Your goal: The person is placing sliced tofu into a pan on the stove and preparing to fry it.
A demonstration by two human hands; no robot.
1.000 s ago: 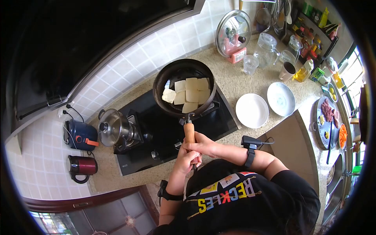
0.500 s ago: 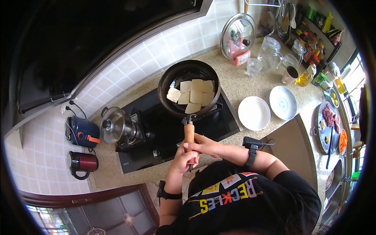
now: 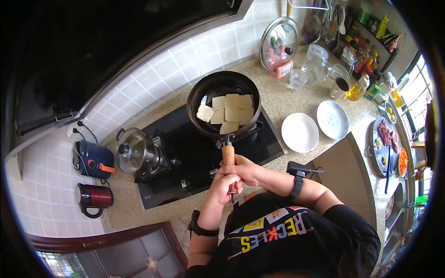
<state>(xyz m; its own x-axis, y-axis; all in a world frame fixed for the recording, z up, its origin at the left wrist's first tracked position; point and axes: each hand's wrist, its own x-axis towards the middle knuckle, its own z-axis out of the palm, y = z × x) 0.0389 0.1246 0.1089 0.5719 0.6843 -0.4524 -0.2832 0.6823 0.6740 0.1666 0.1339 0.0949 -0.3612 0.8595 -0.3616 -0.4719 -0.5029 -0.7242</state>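
Observation:
A black frying pan (image 3: 204,92) sits over the right burner of the stove (image 3: 185,153), with several pale tofu slabs (image 3: 227,113) lying flat in it. Its wooden handle (image 3: 227,155) points toward me. My right hand (image 3: 243,170) wraps the handle from the right and my left hand (image 3: 222,187) grips it just below, so both hands hold the pan. A black strap sits on each wrist.
A lidded steel pot (image 3: 134,150) stands on the left burner. Two kettles (image 3: 92,178) sit at the left wall. Two white plates (image 3: 315,127), a glass lid (image 3: 278,39), jugs and cups crowd the counter to the right; a tray of meat (image 3: 387,143) lies far right.
The pan and both hands stay nearly where they were; my hands have slid slightly up the handle toward the pan, and the view has shifted a little.

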